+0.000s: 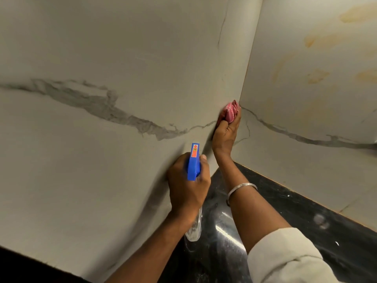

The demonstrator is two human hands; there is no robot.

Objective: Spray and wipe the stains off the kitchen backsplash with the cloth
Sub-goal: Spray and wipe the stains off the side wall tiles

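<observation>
So it's a kitchen corner, pale marble-look backsplash [122,58] with grey veins running across both walls, meeting above a glossy black counter [306,221]. The wall on the right has yellowish-orange stains [318,76] smeared over its upper part, well apart from where the wiping is going on. The right hand [225,132] is closed tight round a bunched-up red cloth [230,111], pressing it right into the corner seam. There's a silver bangle [241,190] on that wrist and a rolled-up light sleeve [285,256]. The left hand [188,184] is wrapped round a spray bottle [193,162], blue trigger head pointing up at the wall, clear body hanging below the fist.
</observation>
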